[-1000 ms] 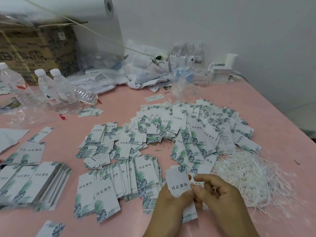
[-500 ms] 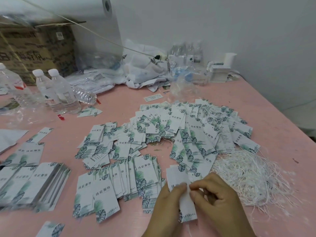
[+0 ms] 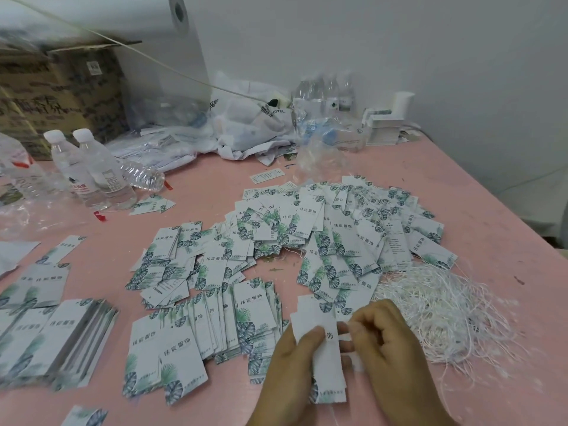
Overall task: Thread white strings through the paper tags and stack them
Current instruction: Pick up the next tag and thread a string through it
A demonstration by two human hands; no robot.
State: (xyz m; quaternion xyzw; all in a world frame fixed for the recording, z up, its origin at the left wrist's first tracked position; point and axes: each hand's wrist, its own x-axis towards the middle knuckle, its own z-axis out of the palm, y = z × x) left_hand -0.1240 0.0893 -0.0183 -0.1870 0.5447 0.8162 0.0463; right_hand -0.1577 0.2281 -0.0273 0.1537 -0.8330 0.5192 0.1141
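My left hand (image 3: 292, 367) pinches a white paper tag (image 3: 325, 361) with green leaf print, held upright near the table's front edge. My right hand (image 3: 387, 348) pinches a white string (image 3: 344, 336) at the tag's right edge; the string's end is partly hidden by my fingers. A tangled heap of white strings (image 3: 439, 309) lies just right of my hands. Loose tags (image 3: 322, 235) spread over the table's middle. A fanned row of tags (image 3: 215, 327) lies left of my hands.
More tag stacks (image 3: 52, 339) lie at the left on the pink table (image 3: 491, 216). Water bottles (image 3: 89, 170), plastic bags (image 3: 246, 124) and a cardboard box (image 3: 58, 93) crowd the back. A small stack of tags (image 3: 382, 130) stands at the back right.
The tag has been lowered and turned more upright between my hands. My right hand has moved in closer to the tag's right edge with the string.
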